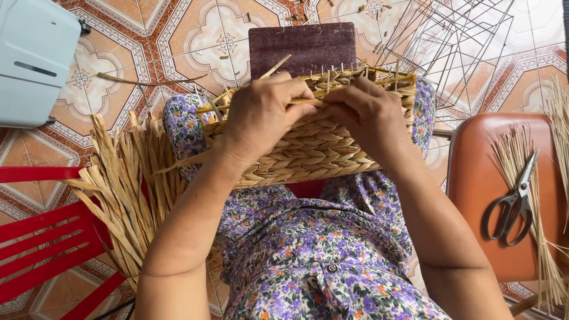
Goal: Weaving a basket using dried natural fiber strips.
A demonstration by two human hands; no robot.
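Straw basket (308,145) lies crossways on her lap; left hand (261,115) and right hand (367,115) meet at its far rim, fingers pinched on a strand (308,101).

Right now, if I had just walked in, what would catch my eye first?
First, the half-woven straw basket resting on the person's lap at the centre, with the left hand and right hand both pressed on its upper rim. Next, the bundle of dried straw strips beside the left arm, and the scissors lying on the orange stool at the right.
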